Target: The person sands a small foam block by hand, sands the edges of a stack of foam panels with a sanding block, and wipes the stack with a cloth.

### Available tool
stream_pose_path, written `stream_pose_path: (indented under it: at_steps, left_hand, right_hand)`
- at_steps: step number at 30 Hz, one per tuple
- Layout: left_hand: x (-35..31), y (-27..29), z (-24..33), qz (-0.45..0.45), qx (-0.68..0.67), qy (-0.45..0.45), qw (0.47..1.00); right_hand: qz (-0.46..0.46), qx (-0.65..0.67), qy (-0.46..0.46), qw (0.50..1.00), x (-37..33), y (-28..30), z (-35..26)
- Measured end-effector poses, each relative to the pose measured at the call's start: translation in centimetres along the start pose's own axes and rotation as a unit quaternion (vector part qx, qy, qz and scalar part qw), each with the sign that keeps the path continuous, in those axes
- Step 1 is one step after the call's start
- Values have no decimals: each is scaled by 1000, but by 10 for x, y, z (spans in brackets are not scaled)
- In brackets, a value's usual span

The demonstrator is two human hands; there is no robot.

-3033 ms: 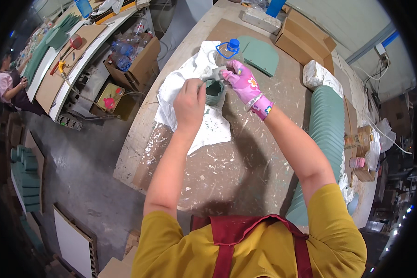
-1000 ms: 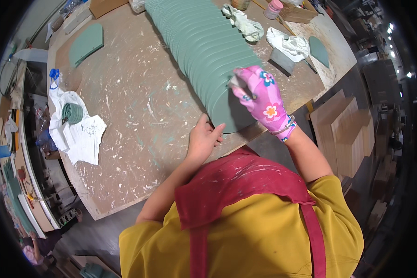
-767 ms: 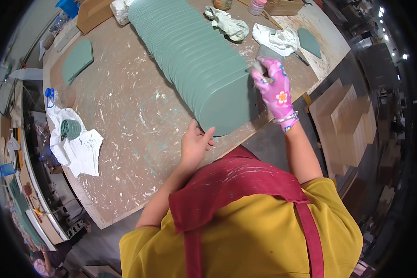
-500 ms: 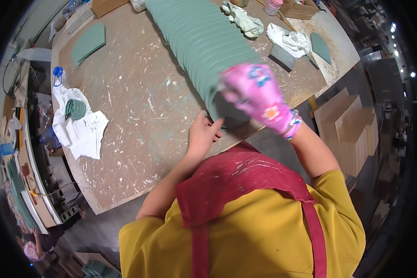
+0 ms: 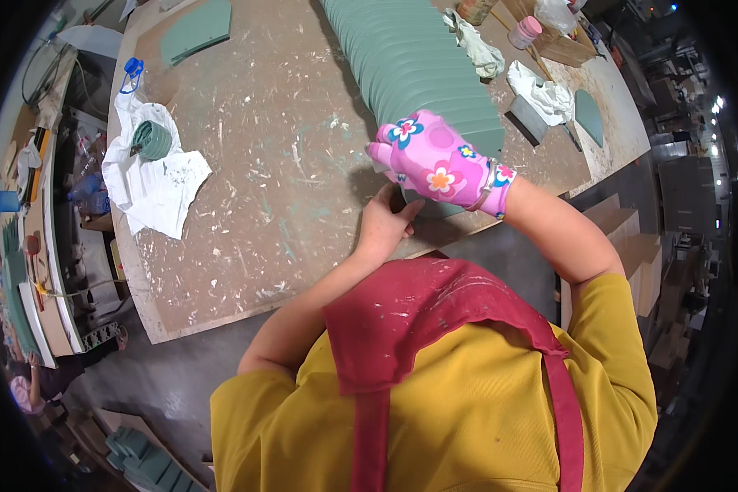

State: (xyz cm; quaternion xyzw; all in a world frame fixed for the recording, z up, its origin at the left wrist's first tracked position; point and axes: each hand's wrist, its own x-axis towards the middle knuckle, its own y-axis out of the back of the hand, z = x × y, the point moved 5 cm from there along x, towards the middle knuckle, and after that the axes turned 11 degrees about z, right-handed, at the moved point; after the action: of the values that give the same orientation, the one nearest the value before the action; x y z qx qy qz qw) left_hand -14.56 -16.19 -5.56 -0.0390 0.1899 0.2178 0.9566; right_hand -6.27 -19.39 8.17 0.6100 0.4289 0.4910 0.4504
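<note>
A long row of overlapping thin green panels (image 5: 422, 78) runs across the worktable to its front edge. My left hand (image 5: 388, 221) is bare, and its thumb and fingers are closed on the near left edge of the front green panel (image 5: 444, 210). Just above it, my right hand (image 5: 439, 166) wears a pink flowered glove and bends over that same panel. Its fingers curl around something pale, mostly hidden by the glove, that I cannot make out. The glove also covers much of the front panel.
On the paint-marked table (image 5: 262, 189) lie a white cloth (image 5: 172, 201) with a green roll (image 5: 152, 141), a loose green panel (image 5: 198, 33), a grey block (image 5: 526, 120), crumpled rags (image 5: 541, 93) and a pink-lidded jar (image 5: 524, 33). Wooden boards (image 5: 631, 254) stand at right.
My gloved right hand has swung leftward over the front panel, closer to my left hand. My left hand stays at the panel's edge. The whole view has shifted slightly.
</note>
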Motion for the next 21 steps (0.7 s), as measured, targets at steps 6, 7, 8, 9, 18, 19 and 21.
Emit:
stream_pose_path:
  at_steps: [6,7,8,9,18,19,21]
  left_hand:
    - [1,-2,-4,-5,1,14,1000]
    - [1,-3,-3,-7,-12,9,1000]
    - [1,-3,-2,-9,-25,5,1000]
    - [2,-3,-4,-9,-25,3,1000]
    - [1,-6,-8,-28,10,35,999]
    - [1,-6,-8,-26,3,35,999]
    - [2,-6,-7,-29,-2,35,999]
  right_hand:
    - [19,-104,16,994,0,0,-2]
    - [46,-99,-5,994,-2,5,4]
    - [48,-100,-8,994,-6,8,8]
    - [76,-77,-56,993,-10,15,17]
    - [285,-12,-355,891,-90,33,83]
    - [294,-20,-376,878,-101,32,89]
    - [314,-24,-388,866,-115,32,101]
